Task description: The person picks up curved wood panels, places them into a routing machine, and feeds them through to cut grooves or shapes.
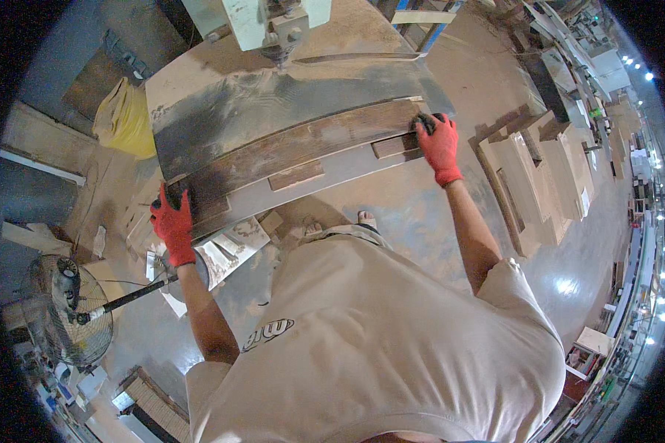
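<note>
A long, curved brown wooden board [310,138] lies across the dusty machine table. Along its near side runs a pale flat strip [332,171] that carries several short wooden blocks, one of them a middle block [295,176]. My left hand [173,225], in a red glove with dark fingers, grips the board's left end. At the right end my right hand [440,146], gloved alike, has its fingers curled over the board's corner beside a short block [395,146]. Above the table's far side hangs the machine head [277,33], apart from the board.
A yellow sack [125,122] stands left of the table. At the lower left is a caged fan [66,306] on a dark pole. Stacked wooden parts [536,177] sit on the floor to the right. A thin curved strip [358,57] lies at the table's far side.
</note>
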The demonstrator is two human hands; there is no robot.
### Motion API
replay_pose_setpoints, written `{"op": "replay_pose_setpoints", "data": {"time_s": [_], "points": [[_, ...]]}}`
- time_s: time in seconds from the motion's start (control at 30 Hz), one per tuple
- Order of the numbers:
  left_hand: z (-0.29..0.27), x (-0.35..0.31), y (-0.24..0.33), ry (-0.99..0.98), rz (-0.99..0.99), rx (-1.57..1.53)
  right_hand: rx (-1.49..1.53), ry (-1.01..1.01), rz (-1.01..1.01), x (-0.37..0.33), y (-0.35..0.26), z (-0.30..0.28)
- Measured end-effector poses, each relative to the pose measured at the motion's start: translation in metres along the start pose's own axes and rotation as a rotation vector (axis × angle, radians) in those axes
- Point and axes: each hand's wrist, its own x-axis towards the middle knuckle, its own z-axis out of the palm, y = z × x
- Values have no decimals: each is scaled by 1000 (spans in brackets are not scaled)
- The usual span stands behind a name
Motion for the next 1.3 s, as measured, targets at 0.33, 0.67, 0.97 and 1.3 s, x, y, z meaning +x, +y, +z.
{"op": "replay_pose_setpoints", "data": {"time_s": [0.33,0.67,0.97,1.3], "points": [[-1,-6,32,161,-133,-7,77,226,-28,-20,-27,9],[-44,-36,83,-123,858,-146,250,-35,7,35,16,16],[-57,-28,88,-221,1003,68,177,-67,-59,40,25,46],[-51,-20,88,-213,1037,27,55,-127,-221,46,8,30]]}}
